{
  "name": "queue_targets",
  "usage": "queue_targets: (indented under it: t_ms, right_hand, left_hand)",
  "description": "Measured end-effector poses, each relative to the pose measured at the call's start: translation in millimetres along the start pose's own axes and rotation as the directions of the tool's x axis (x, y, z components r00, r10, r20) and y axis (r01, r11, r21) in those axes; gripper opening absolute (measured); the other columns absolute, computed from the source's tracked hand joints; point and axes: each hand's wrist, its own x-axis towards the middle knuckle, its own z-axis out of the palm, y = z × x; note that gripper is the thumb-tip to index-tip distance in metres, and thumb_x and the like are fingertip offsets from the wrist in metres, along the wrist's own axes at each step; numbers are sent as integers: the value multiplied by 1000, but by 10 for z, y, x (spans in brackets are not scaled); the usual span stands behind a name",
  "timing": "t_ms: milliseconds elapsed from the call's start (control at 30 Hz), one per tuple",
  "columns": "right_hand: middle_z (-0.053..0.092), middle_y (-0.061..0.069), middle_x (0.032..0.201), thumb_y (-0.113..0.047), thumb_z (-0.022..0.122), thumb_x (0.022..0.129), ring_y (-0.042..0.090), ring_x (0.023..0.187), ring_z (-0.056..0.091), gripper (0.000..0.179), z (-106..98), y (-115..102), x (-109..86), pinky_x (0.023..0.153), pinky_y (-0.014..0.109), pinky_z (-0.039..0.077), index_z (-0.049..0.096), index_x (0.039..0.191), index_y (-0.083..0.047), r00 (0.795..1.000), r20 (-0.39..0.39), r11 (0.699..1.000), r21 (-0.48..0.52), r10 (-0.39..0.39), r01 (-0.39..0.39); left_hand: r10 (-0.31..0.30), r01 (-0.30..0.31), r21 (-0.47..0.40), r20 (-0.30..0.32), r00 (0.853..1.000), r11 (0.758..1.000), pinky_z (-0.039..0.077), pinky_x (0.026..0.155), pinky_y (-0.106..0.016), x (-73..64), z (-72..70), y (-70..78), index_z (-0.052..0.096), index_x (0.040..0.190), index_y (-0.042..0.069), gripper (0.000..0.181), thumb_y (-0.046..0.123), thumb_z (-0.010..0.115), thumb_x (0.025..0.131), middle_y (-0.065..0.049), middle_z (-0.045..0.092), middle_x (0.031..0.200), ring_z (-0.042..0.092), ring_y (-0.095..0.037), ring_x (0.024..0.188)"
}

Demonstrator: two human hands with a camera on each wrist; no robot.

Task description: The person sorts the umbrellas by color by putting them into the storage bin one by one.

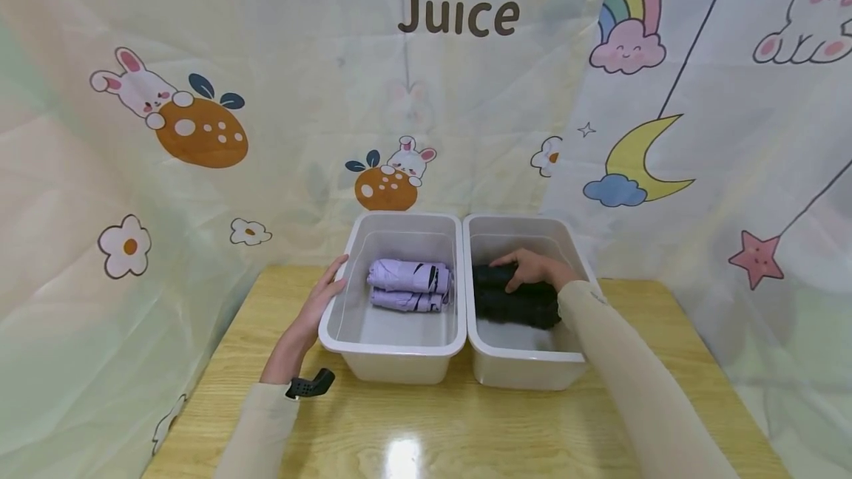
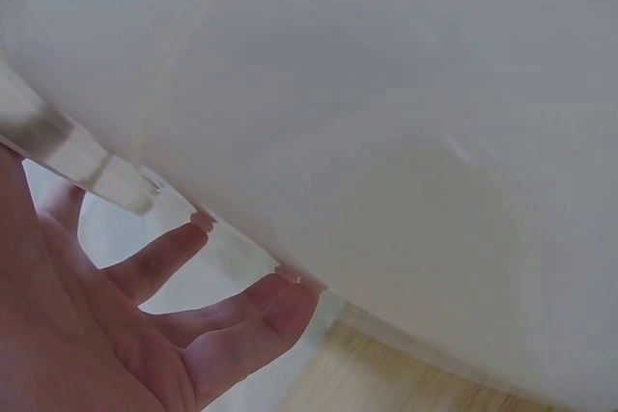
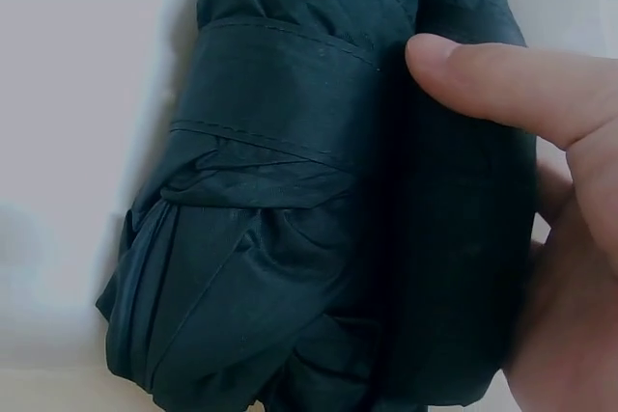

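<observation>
In the head view two folded lavender umbrellas [image 1: 399, 275] lie side by side in the left white bin [image 1: 389, 350]. Against that bin's outer left side rests my left hand [image 1: 314, 313], its fingertips [image 2: 294, 311] touching the wall just below the rim in the left wrist view. My right hand [image 1: 535, 270] reaches into the right white bin [image 1: 529, 355], where two folded black umbrellas lie together. It grips the farther black umbrella [image 3: 459, 238], thumb on top and other fingers partly hidden behind it. The nearer black umbrella [image 3: 275, 94], with a stitched strap around it, lies alongside.
Both bins stand side by side, rims nearly meeting, on a wooden table [image 1: 393, 420]. A printed cloth backdrop [image 1: 299, 94] hangs right behind them and along both sides. On my left wrist sits a black strap device [image 1: 310, 384].
</observation>
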Motion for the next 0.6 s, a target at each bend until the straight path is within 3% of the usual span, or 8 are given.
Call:
queue_targets:
  t_ms: [333, 433, 600]
  right_hand:
    - [54, 20, 135, -13, 84, 75, 37, 124, 46, 67, -103, 35, -38, 101, 47, 39, 56, 134, -1, 1000, 1, 1000, -11, -7, 7]
    - [53, 23, 135, -18, 79, 82, 39, 124, 47, 65, -203, -30, -115, 99, 48, 41, 51, 137, 2, 1000, -7, 998, 56, 9, -8]
    - [46, 24, 140, -26, 66, 94, 39, 128, 43, 60, -496, -246, -370, 103, 55, 35, 43, 144, -2, 998, -47, 982, 185, 34, -24]
  left_hand:
    - [-19, 19, 17, 8, 1000, 1000, 38, 98, -57, 46, 14, -40, 19, 156, 25, 54, 33, 39, 106, -15, 22, 157, 34, -45, 132]
    - [-23, 23, 16, 10, 1000, 1000, 37, 99, -58, 40, 15, -51, 18, 156, 25, 54, 33, 38, 106, -15, 20, 157, 33, -45, 133]
    - [-23, 23, 26, -6, 1000, 999, 35, 101, -57, 12, 4, -31, 13, 157, 26, 57, 35, 37, 106, -14, 18, 158, 32, -43, 134]
